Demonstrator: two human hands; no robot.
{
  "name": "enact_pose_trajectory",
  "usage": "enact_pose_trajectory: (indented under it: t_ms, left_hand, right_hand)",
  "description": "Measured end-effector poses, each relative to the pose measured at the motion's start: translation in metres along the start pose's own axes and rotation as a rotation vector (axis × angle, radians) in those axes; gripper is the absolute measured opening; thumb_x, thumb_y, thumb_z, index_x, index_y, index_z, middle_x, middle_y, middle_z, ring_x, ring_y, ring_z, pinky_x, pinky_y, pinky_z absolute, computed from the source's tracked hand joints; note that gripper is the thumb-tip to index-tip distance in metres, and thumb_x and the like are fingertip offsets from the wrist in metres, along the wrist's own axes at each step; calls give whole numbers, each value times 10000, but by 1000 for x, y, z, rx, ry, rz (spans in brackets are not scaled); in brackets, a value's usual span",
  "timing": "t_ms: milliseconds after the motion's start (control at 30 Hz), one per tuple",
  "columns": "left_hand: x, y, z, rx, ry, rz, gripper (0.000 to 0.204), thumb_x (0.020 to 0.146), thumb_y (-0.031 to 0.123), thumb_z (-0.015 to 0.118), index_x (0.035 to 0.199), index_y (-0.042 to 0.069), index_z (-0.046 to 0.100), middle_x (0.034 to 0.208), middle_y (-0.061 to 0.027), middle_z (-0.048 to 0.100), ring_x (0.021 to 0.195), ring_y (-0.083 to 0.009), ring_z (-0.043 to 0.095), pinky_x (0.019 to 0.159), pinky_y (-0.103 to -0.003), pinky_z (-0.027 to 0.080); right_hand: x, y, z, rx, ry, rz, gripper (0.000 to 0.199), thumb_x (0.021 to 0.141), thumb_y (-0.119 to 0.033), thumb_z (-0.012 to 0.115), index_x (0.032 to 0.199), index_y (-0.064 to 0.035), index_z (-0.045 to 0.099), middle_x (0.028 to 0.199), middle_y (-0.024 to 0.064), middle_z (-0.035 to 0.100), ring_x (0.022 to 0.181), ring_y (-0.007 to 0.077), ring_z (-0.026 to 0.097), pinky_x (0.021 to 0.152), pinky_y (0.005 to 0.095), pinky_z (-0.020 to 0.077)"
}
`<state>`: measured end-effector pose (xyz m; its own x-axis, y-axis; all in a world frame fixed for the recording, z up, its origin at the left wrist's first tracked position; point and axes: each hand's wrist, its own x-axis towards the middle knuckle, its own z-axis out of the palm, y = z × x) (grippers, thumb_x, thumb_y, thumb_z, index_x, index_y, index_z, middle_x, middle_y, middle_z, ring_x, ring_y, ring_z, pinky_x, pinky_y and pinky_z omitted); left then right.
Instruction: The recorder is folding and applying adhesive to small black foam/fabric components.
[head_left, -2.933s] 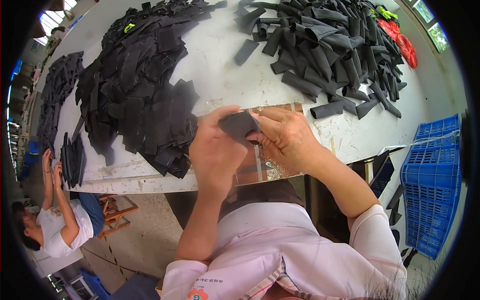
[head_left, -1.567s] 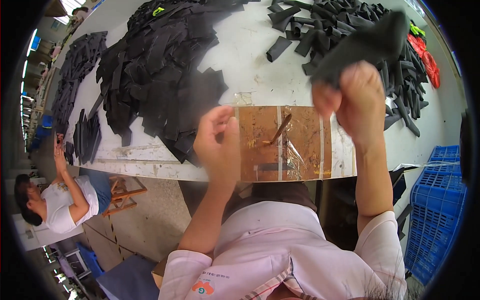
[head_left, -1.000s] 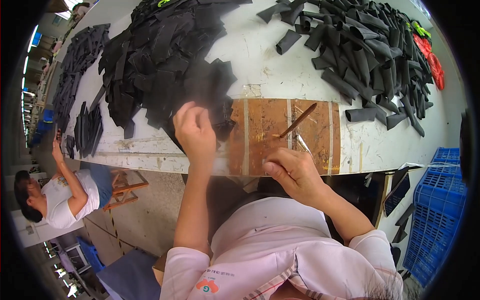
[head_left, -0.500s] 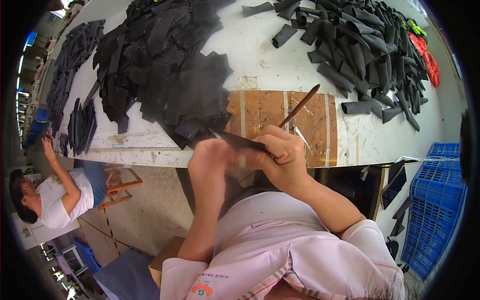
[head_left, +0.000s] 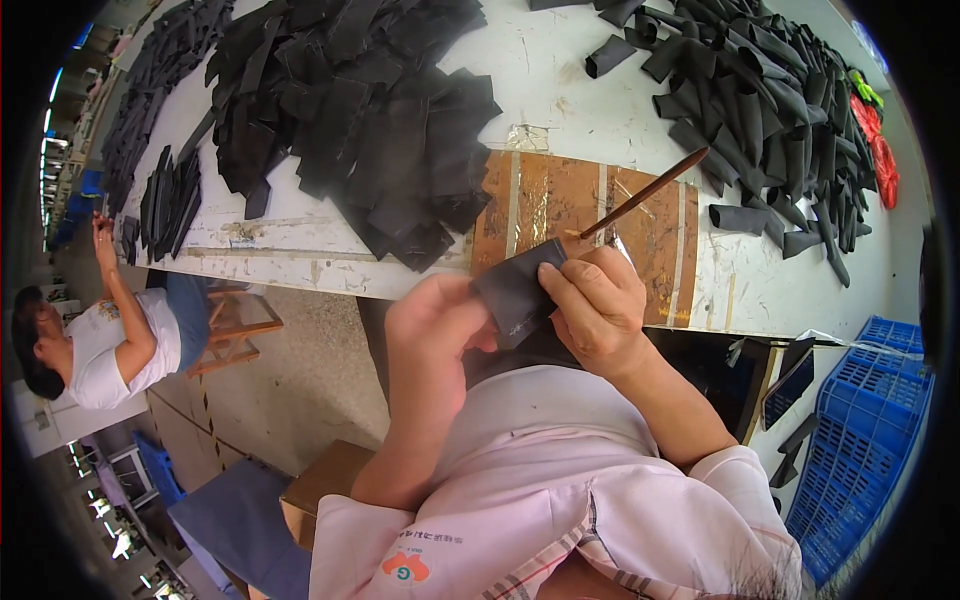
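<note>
Over the near edge of the white, scuffed desk [head_left: 540, 60], I saw the flat black fabric rectangle [head_left: 522, 290] spread between both hands, flat rather than tubular. The left hand [head_left: 430, 320] had its grip closed on the piece's left side; the right hand [head_left: 600, 305] pinched its upper right part, thumb on top. Just beyond the right knuckles, a thin dark-brown stick [head_left: 650, 192] slanted up over the brown, taped board [head_left: 535, 195]. Farther out, a large heap of flat black pieces [head_left: 340, 110] lay left, and a heap of hollow black fabric tubes [head_left: 780, 110] right. I judged the work well under way, with plenty left. Both forearms rose from below, angled inward, the wrists close to the desk's edge.
</note>
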<state>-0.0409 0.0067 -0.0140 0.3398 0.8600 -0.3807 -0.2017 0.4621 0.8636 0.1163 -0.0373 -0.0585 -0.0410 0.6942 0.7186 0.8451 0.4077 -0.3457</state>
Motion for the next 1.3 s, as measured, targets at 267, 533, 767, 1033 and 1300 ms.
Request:
enact_pose_trajectory:
  t_ms: [267,533,767,1033,1300]
  left_hand:
    - [-5,-13,0,364,-7,186,68,760,-2,555,822,-28,563,686,-33,572,557,-55,507,478,-174,398]
    - [-3,-37,1,733,249,721,128,733,-102,554,841,-33,546,689,-39,576,497,-35,488,400,-165,389]
    - [8,-4,-6,-377,-99,-115,297,676,-109,506,956,-12,492,656,-39,549,380,-18,313,348,-137,235]
    - [12,-29,3,717,280,829,289,666,-129,508,937,-27,515,748,-74,582,499,-24,439,418,-156,323]
    - [3,-14,-8,-49,-226,142,320,675,-123,489,976,-32,428,781,-148,597,461,-35,447,386,-147,299]
  right_hand:
    - [14,-26,-16,538,-258,538,426,575,-290,734,854,-11,576,725,90,512,641,233,544,546,310,456]
    - [14,-34,5,304,-96,434,160,624,18,625,770,-5,563,682,97,486,562,246,508,491,327,421]
    - [17,-22,4,906,-195,806,88,691,21,601,773,18,571,704,40,511,569,135,502,500,276,408]
    - [2,-20,16,1787,-221,1209,179,812,-208,591,755,-47,535,619,-37,448,557,55,380,485,182,290]
    - [7,-15,6,1528,-130,1071,191,840,-190,555,722,-47,510,638,-51,442,597,31,388,540,167,330]
